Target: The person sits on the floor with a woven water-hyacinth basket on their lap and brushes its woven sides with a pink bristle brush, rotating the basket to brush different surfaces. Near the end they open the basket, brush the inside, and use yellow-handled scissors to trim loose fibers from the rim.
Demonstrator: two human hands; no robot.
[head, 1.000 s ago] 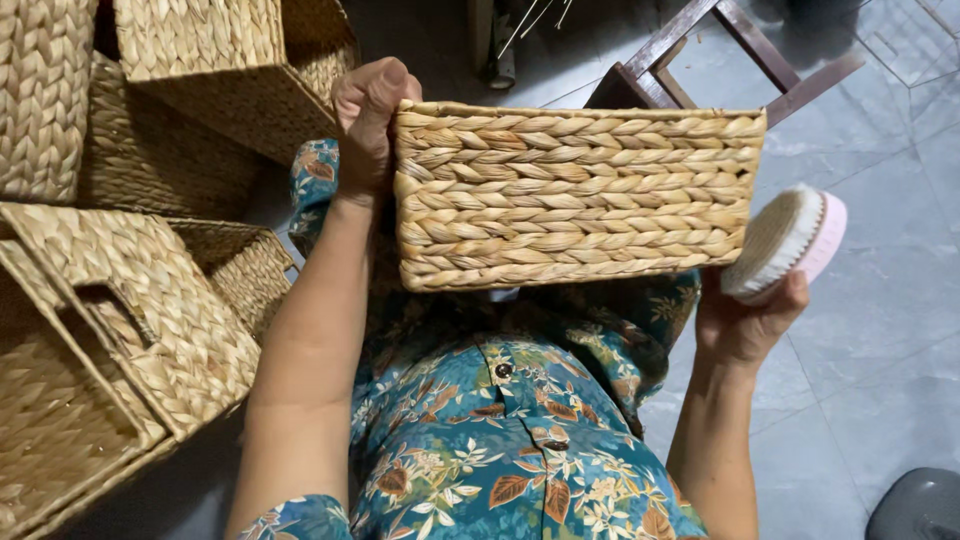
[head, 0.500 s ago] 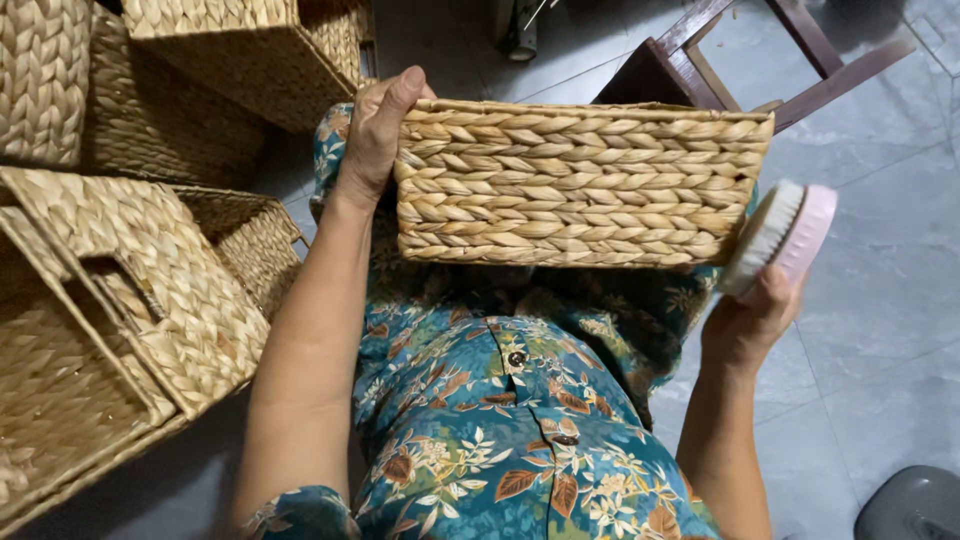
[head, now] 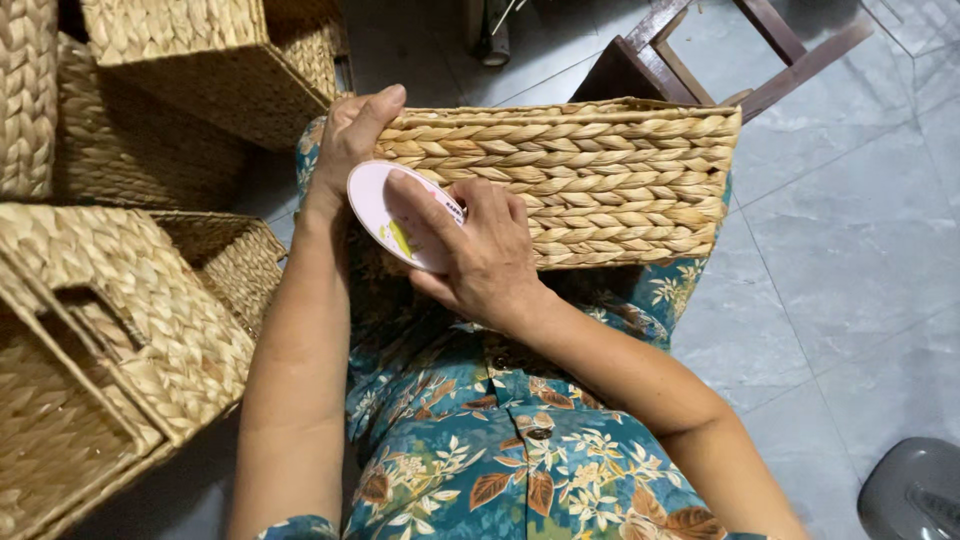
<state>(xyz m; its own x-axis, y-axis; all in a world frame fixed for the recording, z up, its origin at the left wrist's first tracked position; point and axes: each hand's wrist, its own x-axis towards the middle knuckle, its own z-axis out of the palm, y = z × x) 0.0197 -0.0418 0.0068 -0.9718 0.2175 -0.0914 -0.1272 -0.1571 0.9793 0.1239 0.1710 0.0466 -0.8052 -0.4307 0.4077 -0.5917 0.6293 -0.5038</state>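
Right, here is how it stands:
Basket: the woven basket (head: 590, 180) rests on my lap, its long side wall turned up toward me, its rim tipped away.
Left hand: my left hand (head: 350, 135) is clamped over the basket's left corner, thumb along the top edge, steadying it.
Right hand: my right hand (head: 480, 250) grips the pink oval brush (head: 395, 215), fingers spread across its back, pressing it against the weave near that left end.
Handling: I judge the basket light and fairly stiff, with a rough, grippy plait; stray fibres could snag or fray. The corners and the rim look like the firmest holds.
Brush: smooth plastic back, likely a bit slippery, so I keep a full palm on it.
Around: more woven baskets (head: 120, 330) are stacked close on my left, just beside my forearm.
In the way: a dark wooden chair frame (head: 690, 55) stands just behind the basket; a grey object (head: 915, 490) sits on the tiled floor (head: 850, 260) at right.
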